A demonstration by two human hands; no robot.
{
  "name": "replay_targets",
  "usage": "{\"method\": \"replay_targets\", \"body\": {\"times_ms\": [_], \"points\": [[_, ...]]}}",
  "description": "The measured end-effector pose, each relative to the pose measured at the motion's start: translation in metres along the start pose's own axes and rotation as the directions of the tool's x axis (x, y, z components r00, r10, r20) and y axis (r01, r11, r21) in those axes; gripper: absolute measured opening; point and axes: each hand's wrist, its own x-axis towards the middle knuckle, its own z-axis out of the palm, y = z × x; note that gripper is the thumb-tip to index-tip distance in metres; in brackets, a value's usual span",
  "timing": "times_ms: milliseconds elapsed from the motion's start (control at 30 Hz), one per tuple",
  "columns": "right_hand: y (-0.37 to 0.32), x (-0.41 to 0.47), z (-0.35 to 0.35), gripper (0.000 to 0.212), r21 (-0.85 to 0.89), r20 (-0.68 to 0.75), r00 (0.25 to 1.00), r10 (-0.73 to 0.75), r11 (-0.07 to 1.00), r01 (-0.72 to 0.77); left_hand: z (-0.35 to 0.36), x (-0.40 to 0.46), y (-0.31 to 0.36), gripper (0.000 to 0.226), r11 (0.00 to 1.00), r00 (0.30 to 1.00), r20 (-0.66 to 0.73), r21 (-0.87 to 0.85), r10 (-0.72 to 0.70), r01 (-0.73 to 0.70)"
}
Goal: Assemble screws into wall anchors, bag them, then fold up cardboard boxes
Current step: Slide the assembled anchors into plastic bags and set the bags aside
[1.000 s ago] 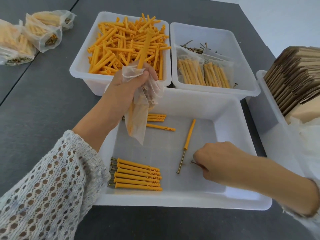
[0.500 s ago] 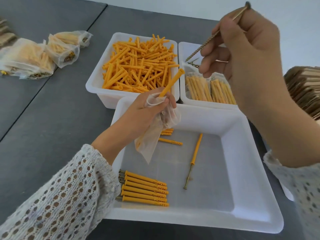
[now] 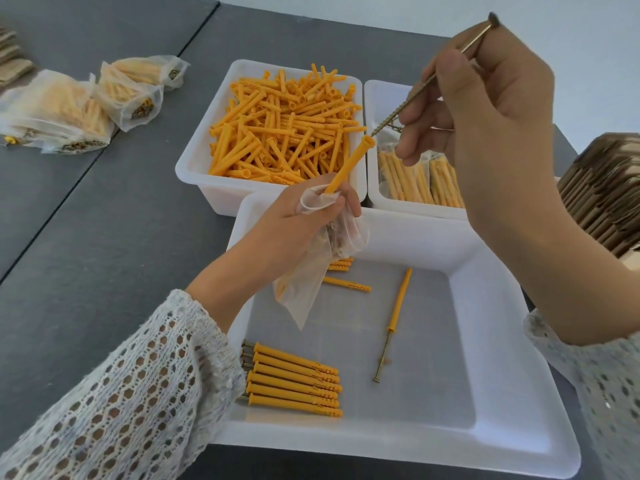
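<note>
The right hand [image 3: 485, 133] pinches the screw [image 3: 433, 77], its tip just above and right of the open mouth of the anchor [image 3: 348, 166], which the left hand [image 3: 301, 223] grips with a bag [image 3: 311, 271], both slanting toward the upper right of the frame.

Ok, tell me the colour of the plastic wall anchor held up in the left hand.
Orange-yellow: the plastic wall anchor in the left hand, seen in the head view.

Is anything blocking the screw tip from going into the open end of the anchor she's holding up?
Nothing visible: the screw tip sits just off the anchor's open mouth, with only air between them.
</note>
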Motion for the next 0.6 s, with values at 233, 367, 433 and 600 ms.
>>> {"method": "replay_targets", "body": {"times_ms": [233, 367, 433, 600], "points": [[0.0, -0.001, 0.003, 0.015, -0.054, 0.061, 0.994, -0.087, 0.994, 0.091, 0.0, 0.0, 0.0, 0.026, 1.0, 1.0, -0.006, 0.002, -0.013, 0.013], [0.002, -0.002, 0.005, 0.013, -0.135, 0.092, 0.987, -0.128, 0.981, 0.14, 0.0, 0.0, 0.002, 0.026, 1.0, 1.0, -0.008, 0.021, -0.014, 0.015], [0.004, -0.002, 0.006, 0.013, -0.213, 0.113, 0.988, -0.109, 0.968, 0.131, 0.0, 0.0, 0.002, 0.026, 1.0, 1.0, -0.002, 0.024, -0.017, 0.018], [0.013, -0.008, 0.011, 0.012, -0.325, 0.258, 0.966, 0.031, 0.944, 0.056, 0.0, -0.001, 0.003, 0.026, 1.0, 1.0, -0.007, 0.009, -0.024, 0.024]]}}
